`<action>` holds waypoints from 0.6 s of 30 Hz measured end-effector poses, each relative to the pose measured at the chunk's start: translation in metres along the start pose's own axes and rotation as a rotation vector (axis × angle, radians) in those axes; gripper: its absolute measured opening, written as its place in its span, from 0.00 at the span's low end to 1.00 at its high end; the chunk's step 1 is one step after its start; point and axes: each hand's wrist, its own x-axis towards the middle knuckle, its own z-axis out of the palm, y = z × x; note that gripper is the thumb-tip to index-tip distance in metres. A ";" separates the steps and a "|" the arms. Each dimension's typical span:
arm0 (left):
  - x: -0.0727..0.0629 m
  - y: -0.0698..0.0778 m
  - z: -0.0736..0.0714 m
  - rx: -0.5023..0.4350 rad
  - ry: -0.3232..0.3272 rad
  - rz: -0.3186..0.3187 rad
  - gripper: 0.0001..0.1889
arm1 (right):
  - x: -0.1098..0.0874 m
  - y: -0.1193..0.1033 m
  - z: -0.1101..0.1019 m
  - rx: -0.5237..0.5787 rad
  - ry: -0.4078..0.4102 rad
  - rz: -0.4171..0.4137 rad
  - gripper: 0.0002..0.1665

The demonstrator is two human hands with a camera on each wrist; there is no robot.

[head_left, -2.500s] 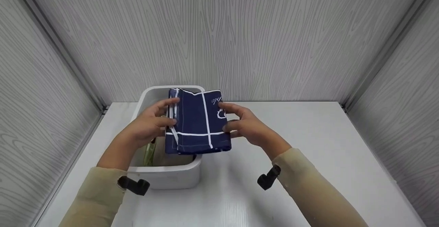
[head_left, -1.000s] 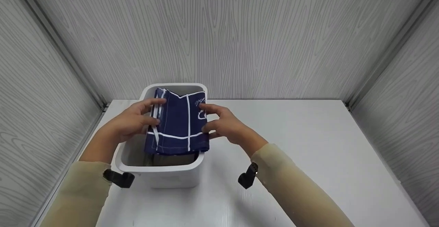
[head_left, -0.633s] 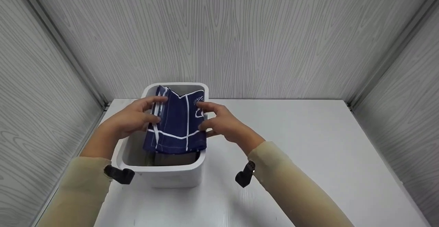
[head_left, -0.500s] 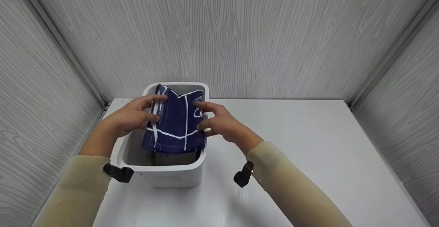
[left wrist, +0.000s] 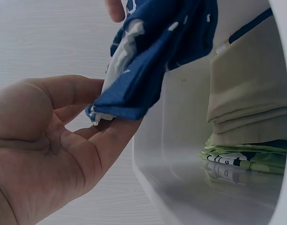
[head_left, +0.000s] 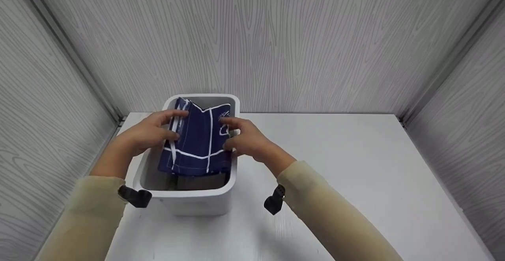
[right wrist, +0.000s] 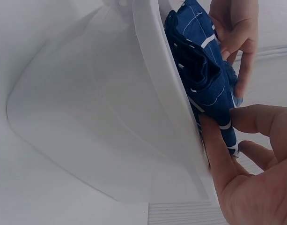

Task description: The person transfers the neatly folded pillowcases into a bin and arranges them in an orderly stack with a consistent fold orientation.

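A folded navy cloth [head_left: 199, 138] with white lines and white print is held level over the white plastic bin [head_left: 189, 194]. My left hand [head_left: 151, 133] pinches its left edge, thumb and fingers on both faces, as the left wrist view bears out. Along the opposite edge, my right hand [head_left: 249, 139] grips the cloth in the same way, close to the bin's right rim. Inside the bin, a folded beige cloth [left wrist: 246, 89] lies on a green patterned cloth [left wrist: 255, 157]. The navy cloth hides most of that stack in the head view.
The bin stands on a white tabletop [head_left: 327, 166], towards its back left. A grey wood-grain panel [head_left: 260, 44] rises behind, with similar panels at left and right. Black wrist cameras [head_left: 136, 196] sit on both beige sleeves.
Both hands have carried the navy cloth leftward, from above the bin's right side to over its opening. It now sits slightly lower. The grip of each hand looks unchanged.
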 end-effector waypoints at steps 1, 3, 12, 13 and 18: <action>0.000 -0.001 0.000 0.004 0.003 0.002 0.37 | 0.000 -0.001 0.000 -0.006 -0.001 -0.001 0.47; 0.001 -0.003 -0.001 0.014 0.009 0.010 0.37 | 0.000 -0.001 0.000 -0.019 0.001 -0.002 0.47; 0.002 -0.008 0.002 0.033 0.027 0.014 0.37 | 0.000 -0.001 0.001 -0.035 0.023 -0.007 0.46; 0.002 -0.008 0.002 0.037 0.031 0.014 0.37 | 0.000 -0.002 0.002 -0.037 0.027 -0.007 0.46; -0.001 -0.011 0.002 0.043 0.050 0.010 0.37 | -0.001 -0.002 0.003 -0.030 0.043 -0.005 0.45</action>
